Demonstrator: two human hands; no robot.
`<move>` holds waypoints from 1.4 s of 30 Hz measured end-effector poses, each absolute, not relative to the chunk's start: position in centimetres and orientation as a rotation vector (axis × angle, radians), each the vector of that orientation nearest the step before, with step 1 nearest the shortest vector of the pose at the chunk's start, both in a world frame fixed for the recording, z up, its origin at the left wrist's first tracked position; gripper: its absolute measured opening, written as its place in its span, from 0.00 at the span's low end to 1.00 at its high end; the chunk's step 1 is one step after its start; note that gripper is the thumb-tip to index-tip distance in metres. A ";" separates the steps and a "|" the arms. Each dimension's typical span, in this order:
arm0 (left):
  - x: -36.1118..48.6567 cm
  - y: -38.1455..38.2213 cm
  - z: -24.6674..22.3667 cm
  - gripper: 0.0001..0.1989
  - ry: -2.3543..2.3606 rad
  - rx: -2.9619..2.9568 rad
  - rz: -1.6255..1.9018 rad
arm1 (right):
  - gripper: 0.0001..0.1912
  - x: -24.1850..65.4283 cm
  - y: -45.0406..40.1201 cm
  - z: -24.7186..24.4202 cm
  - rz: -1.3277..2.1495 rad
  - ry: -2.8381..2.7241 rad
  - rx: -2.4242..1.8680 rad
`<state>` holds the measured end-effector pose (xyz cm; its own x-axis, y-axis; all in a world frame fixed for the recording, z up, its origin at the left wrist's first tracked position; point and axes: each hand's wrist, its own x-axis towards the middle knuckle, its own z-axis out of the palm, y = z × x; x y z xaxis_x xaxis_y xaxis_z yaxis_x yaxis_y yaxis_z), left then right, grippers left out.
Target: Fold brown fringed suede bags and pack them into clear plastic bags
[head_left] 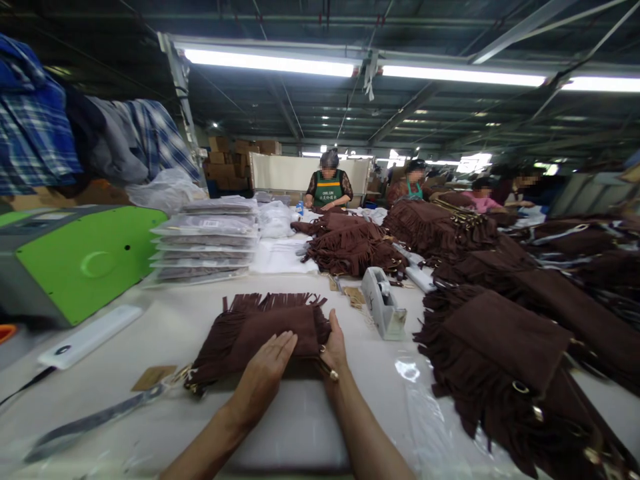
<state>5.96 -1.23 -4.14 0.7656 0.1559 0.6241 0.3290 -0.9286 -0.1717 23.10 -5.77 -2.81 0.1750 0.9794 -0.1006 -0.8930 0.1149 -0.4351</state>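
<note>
A dark brown fringed bag (270, 337) lies in front of me, its fringe pointing away and to the left. My left hand (267, 370) rests flat on its front, fingers stretched out. At the bag's right end, my right hand (337, 347) grips the side edge, with some fingers hidden. A gold-coloured metal fitting (327, 369) hangs by that hand. From the bag's left end, a strap wrapped in a pale covering (100, 417) runs across the table, beside a brown tag (153, 378).
A tape dispenser (383, 303) stands beyond my right hand. Brown fringed bags (505, 340) are piled to the right. Bagged flat goods (205, 240) are stacked left, beside a green machine (95, 257). A co-worker in a green apron (329, 190) is across the table.
</note>
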 end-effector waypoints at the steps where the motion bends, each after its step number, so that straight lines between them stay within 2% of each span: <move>1: 6.0 -1.2 -4.6 0.35 -0.371 -2.677 -0.923 | 0.25 23.5 -5.7 -2.9 1.401 -0.241 -0.462; 9: 6.3 -1.8 -4.7 0.32 -0.390 -2.673 -0.845 | 0.16 24.8 -5.4 -3.6 1.359 -0.215 -0.520; 14: 6.9 -2.4 -4.2 0.32 -0.410 -2.686 -0.748 | 0.21 25.5 -5.6 -3.8 1.352 -0.225 -0.526; 20: 7.5 -3.1 -5.7 0.32 -0.465 -2.740 -0.649 | 0.19 26.5 -6.1 -3.0 1.320 -0.275 -0.556; 23: 7.7 -3.6 -6.0 0.35 -0.511 -2.856 -0.660 | 0.24 26.9 -6.3 -2.0 1.254 -0.488 -0.820; 27: 7.8 -4.1 -5.1 0.36 -0.571 -3.034 -0.734 | 0.30 25.9 -5.7 -0.7 0.929 -0.884 -1.346; 31: 7.5 -4.3 -3.5 0.36 -0.558 -3.224 -0.911 | 0.33 22.6 -4.8 -0.4 0.787 -1.074 -1.514; 36: 5.9 -3.9 -3.1 0.25 -0.568 -3.325 -1.084 | 0.32 19.4 -5.0 -1.2 0.414 -1.470 -1.831; 39: 4.6 -3.4 -3.1 0.18 -0.609 -3.327 -1.071 | 0.27 19.0 -5.5 -1.7 0.445 -1.516 -1.619; 42: 3.0 -2.8 -2.5 0.16 -0.673 -3.288 -1.154 | 0.24 18.2 -6.2 -2.1 0.515 -1.526 -1.430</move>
